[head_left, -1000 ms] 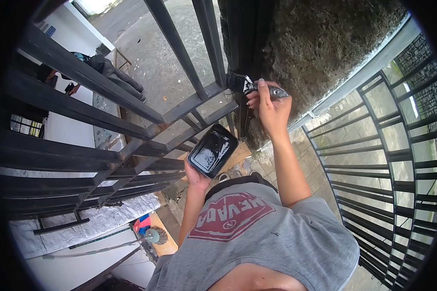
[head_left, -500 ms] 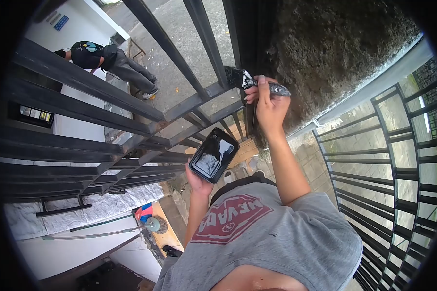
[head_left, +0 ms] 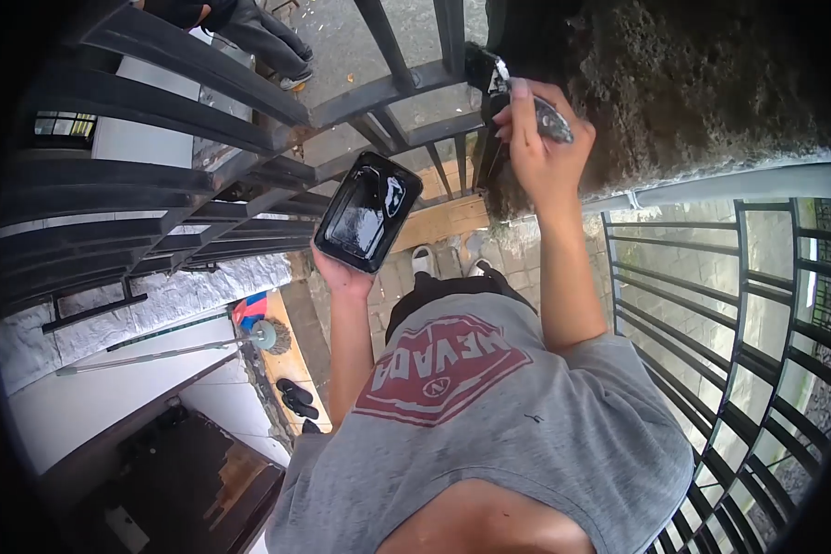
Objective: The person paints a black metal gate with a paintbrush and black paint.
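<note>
My right hand (head_left: 549,152) grips a paintbrush (head_left: 552,120) by its paint-smeared handle. The brush's dark bristle end is at the black metal post beside the rough wall; whether it touches is hard to make out. My left hand (head_left: 343,274) holds a black plastic tray (head_left: 321,242) from below, tilted a little, with glossy black paint (head_left: 360,222) inside. Black metal bars of a fence (head_left: 342,106) run just beyond the tray and to the left.
A rough, dark wall (head_left: 674,102) rises at the right, with a pale pipe (head_left: 702,185) along it. Another black metal fence (head_left: 752,314) stands at the lower right. Beyond the bars is a person (head_left: 263,37). A long-handled brush (head_left: 266,336) and black sandals (head_left: 295,397) lie at the left.
The view has tilted down, so the fence and the other person sit higher. The tray has shifted left and up in view; the brush stays by the post.
</note>
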`<act>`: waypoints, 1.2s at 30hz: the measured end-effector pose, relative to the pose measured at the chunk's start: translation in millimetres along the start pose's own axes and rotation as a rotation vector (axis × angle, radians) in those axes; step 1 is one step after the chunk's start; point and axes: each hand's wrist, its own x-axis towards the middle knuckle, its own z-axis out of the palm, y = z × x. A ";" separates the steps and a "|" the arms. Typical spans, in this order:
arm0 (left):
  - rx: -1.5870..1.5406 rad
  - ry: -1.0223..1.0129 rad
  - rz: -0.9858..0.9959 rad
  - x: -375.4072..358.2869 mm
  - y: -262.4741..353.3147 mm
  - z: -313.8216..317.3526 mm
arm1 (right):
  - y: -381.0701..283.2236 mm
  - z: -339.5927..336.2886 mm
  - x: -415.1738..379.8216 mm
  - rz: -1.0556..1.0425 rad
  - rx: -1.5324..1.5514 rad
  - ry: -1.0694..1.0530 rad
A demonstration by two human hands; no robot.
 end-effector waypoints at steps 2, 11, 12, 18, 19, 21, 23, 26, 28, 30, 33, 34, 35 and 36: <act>0.063 -0.010 0.044 1.1 0.3 2.2 | -2.6 -0.9 5.4 0.101 0.181 0.031; 0.049 0.001 -0.007 -4.4 -45.4 15.2 | -3.6 -14.9 9.4 0.245 0.215 -0.114; 0.039 -0.009 -0.016 -5.1 -50.1 16.2 | -3.6 -14.7 7.8 0.218 0.199 -0.109; 0.028 0.007 -0.078 -8.3 -58.8 13.8 | 2.1 -26.9 3.5 0.053 0.089 -0.145; 0.020 -0.017 -0.077 -7.5 -57.8 18.8 | -5.6 -28.9 4.2 0.119 0.163 -0.122; 0.023 -0.029 -0.094 -2.1 -53.7 14.7 | -11.7 -32.5 4.7 0.217 0.279 -0.088; 0.053 -0.032 -0.113 6.7 -47.0 13.9 | -16.5 -28.1 6.8 0.143 0.154 -0.049; 0.091 -0.053 -0.130 12.8 -34.7 33.8 | -34.6 -19.9 4.0 -0.075 -0.056 0.009; 0.093 -0.041 -0.128 19.9 -29.0 35.1 | -42.2 -15.1 1.6 -0.207 -0.170 0.050; 0.093 -0.041 -0.125 20.3 -24.3 37.1 | -35.3 -17.5 0.8 -0.182 -0.202 -0.007; 0.110 -0.034 -0.141 21.0 -21.6 32.9 | -17.9 -11.9 -10.1 -0.110 -0.205 -0.052; 0.119 -0.027 -0.146 20.1 -21.8 30.5 | -17.1 -10.8 -13.7 -0.079 -0.199 -0.058; 0.127 -0.023 -0.148 20.0 -22.5 28.4 | -21.4 -15.9 -15.0 -0.080 -0.201 -0.097; 0.134 -0.020 -0.149 20.7 -23.2 26.5 | -25.4 -22.2 -9.4 -0.087 -0.209 -0.142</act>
